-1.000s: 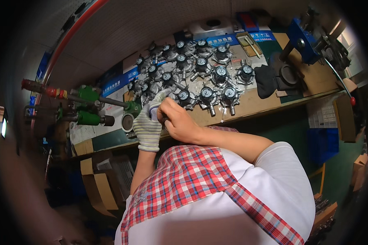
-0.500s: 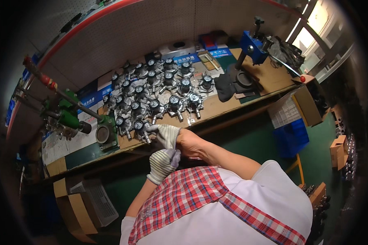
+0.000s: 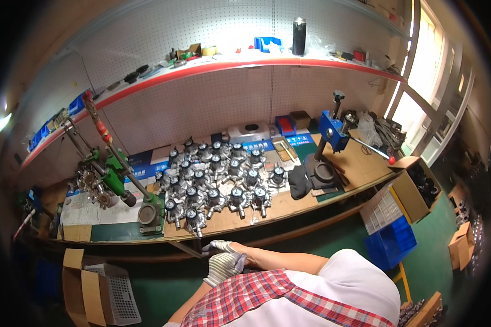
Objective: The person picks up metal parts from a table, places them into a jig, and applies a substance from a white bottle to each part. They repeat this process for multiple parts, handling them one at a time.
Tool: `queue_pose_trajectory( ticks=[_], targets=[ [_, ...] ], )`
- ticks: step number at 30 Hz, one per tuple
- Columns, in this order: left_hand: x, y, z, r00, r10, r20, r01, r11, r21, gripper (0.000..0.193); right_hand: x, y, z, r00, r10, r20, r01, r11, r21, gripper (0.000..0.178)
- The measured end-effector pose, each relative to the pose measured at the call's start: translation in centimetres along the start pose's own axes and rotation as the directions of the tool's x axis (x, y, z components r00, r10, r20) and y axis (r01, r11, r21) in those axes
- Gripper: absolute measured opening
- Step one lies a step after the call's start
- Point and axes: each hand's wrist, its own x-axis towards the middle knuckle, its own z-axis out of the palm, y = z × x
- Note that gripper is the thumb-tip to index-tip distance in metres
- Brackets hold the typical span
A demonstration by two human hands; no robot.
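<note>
There are two striped gloves [image 3: 224, 269], one green press [image 3: 113, 181], one blue press [image 3: 334, 135], one tabletop [image 3: 117, 232] and about twenty metal parts [image 3: 237, 195].

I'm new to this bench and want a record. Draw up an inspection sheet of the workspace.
Surface: long table with tan cardboard and green matting; green metal press at left, blue metal lever press at right.
Workpieces: silver metal housings with round dark tops, clustered mid-table.
Clutter: limp black cloth beside the blue press.
Hands: left hand, in a pale striped knit glove, at the right wrist; right hand, also gloved, near the table's front edge; finger closure unclear.
Cables: nothing seen.
Surroundings: white pegboard wall; red-edged shelf bearing assorted items; blue plastic crate at right.
</note>
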Motion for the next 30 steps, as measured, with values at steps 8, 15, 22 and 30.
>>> queue_pose_trajectory(
  ticks=[8,15,22,30],
  targets=[
    [1.4,-0.7,3.7,0.834,-0.551,-0.001,0.551,0.834,-0.022,0.034,2.0,2.1,-9.6,0.856,-0.392,0.336,0.314,-0.122,-0.942,0.024],
    [0.5,-1.9,6.8,0.631,-0.747,0.211,0.761,0.649,0.021,0.022,-3.2,-2.2,-2.9,0.994,0.072,0.076,0.104,-0.799,-0.592,0.064],
    [2.0,-3.5,5.8,0.554,-0.576,0.601,0.82,0.253,-0.514,0.025,-0.6,-5.4,-4.3,0.973,-0.121,0.195,0.064,-0.673,-0.737,0.078],
    [5.0,-0.2,7.3,0.705,-0.694,0.142,0.706,0.707,-0.049,0.05,3.2,-3.1,-9.3,0.85,-0.47,-0.238,-0.12,0.267,-0.956,0.057]
  ],
)
